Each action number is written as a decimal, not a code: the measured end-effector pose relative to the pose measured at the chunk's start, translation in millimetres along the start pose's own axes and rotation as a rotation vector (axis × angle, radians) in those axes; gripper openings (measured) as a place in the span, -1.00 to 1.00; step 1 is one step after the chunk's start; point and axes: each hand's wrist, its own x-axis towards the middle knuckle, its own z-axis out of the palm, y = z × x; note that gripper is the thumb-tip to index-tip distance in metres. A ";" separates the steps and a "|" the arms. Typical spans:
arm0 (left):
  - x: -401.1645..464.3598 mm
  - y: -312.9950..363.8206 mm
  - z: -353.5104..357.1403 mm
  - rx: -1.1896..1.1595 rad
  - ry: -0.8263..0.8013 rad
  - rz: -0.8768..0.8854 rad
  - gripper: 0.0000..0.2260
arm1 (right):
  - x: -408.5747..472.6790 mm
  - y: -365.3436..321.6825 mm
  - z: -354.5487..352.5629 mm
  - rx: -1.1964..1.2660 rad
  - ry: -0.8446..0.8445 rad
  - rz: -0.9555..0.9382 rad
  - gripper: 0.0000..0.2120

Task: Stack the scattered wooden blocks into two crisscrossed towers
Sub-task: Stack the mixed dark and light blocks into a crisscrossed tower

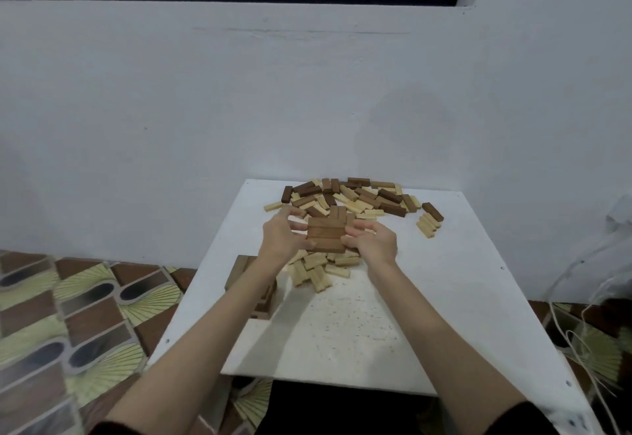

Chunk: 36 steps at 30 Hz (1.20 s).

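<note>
My left hand and my right hand grip a set of three dark wooden blocks between them, side by side, over the middle of the white table. Behind it lies a pile of scattered dark and light blocks. Several light blocks lie under and just in front of my hands. A crisscrossed tower of dark blocks stands at the table's left edge, partly hidden by my left forearm.
A dark block with a few light ones lies apart at the right of the pile. A pale wall rises right behind the table. Patterned floor tiles lie to the left, and cords at the right.
</note>
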 end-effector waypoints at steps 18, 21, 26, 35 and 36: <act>-36.5 -34.5 -106.0 0.039 -0.008 -0.165 -0.41 | -69.1 21.6 88.1 0.043 -0.100 0.088 -0.67; -40.3 -38.6 -110.9 0.038 -0.028 -0.186 -0.41 | -76.6 25.8 91.3 0.048 -0.083 0.107 -0.68; -43.4 -43.3 -117.7 0.012 -0.051 -0.201 -0.40 | -84.1 30.8 95.0 0.041 -0.054 0.106 -0.69; -47.7 -48.8 -124.2 -0.015 -0.084 -0.226 -0.40 | -90.0 38.6 103.0 0.006 -0.027 0.080 -0.68; -48.1 -49.0 -124.1 -0.017 -0.088 -0.228 -0.41 | -90.2 38.7 103.0 0.007 -0.024 0.078 -0.68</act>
